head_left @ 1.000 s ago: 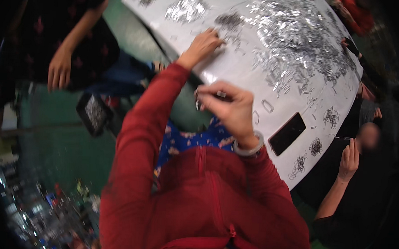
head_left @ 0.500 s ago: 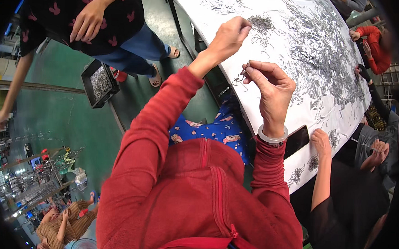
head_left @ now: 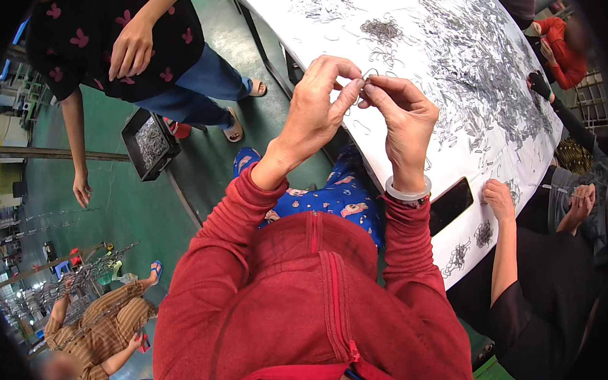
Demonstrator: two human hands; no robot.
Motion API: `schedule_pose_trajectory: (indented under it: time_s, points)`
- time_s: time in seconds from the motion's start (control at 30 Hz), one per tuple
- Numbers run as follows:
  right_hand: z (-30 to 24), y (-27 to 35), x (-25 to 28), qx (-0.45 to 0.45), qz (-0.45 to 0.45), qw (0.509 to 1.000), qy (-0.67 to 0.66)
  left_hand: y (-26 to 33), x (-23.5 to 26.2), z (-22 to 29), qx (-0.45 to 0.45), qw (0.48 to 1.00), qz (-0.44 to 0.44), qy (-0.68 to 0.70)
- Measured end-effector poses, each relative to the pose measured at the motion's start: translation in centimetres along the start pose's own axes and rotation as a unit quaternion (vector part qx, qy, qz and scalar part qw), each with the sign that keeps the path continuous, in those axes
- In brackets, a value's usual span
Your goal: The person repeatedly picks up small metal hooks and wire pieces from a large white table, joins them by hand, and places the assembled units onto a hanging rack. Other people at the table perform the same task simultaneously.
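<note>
Just over the near edge of the white table (head_left: 396, 169), my two hands meet fingertip to fingertip. My left hand (head_left: 317, 102) is closed in a pinch at a thin bent metal wire piece (head_left: 370, 72). Thumb and forefinger of my right hand (head_left: 409, 120), which has a pale bangle at the wrist, pinch a few dark bent wire pieces; the fingers partly hide them. Beyond my hands, a dark heap of bent wire pieces (head_left: 381, 30) lies on the table, with loose ones trailing from it toward me.
Many flat metal strips (head_left: 485, 76) spread across the table. A black phone (head_left: 452, 206) lies right of my right wrist, near small wire heaps (head_left: 458, 256) and a co-worker's hand (head_left: 499, 199). Another person (head_left: 132, 50) stands at the left beside a black crate (head_left: 149, 144) of metal pieces.
My left hand has come back from beside the wire heap to my right hand's fingertips. My right hand has moved slightly up and left, still pinching wire pieces.
</note>
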State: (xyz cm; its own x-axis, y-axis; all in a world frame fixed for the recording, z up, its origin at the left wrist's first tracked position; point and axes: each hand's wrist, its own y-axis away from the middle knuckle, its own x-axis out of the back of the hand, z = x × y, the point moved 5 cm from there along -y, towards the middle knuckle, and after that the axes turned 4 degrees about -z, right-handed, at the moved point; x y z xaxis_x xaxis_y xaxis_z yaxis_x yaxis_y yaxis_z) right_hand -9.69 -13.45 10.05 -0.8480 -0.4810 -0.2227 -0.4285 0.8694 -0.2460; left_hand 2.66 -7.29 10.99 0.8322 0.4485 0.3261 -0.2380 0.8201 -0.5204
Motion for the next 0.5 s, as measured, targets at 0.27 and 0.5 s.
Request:
schedule_pose_trajectory:
  time_s: [0.27,0.5]
  points:
    - [-0.7,0.2,-0.5,0.024,0.016,0.998,0.054,0.3,-0.2,0.2,0.017,0.997,0.075,0.013]
    - [-0.4,1.0,-1.4,0.086,0.032,0.989,0.119,1.7,-1.9,0.5,0.008,0.993,0.108,0.049]
